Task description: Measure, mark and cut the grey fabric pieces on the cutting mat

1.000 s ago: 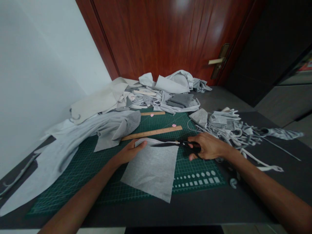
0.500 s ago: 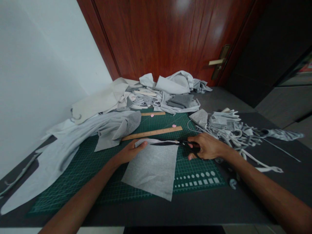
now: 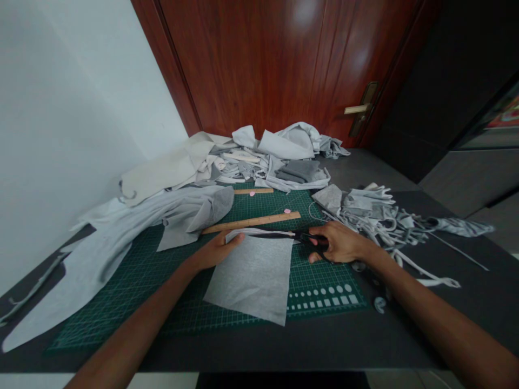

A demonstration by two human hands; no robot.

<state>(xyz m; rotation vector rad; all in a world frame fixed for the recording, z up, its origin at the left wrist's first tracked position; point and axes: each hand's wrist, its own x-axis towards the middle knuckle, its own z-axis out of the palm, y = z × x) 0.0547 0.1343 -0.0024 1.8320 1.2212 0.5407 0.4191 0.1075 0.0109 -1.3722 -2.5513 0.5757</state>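
thin grey four-sided fabric [image 3: 251,278] is pinched by l. hand [image 3: 217,251] above green gridded mat [image 3: 178,310], nr front edge of dark tabletop [image 3: 243,351]; black scissors [image 3: 302,236] are gripped by r. hand [image 3: 340,241], laid along fabric's far edge. cutting is prob. in hand; next, tautness is needed.

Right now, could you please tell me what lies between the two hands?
In the head view, grey cloth and black scissor blades lie there, over the green cutting mat.
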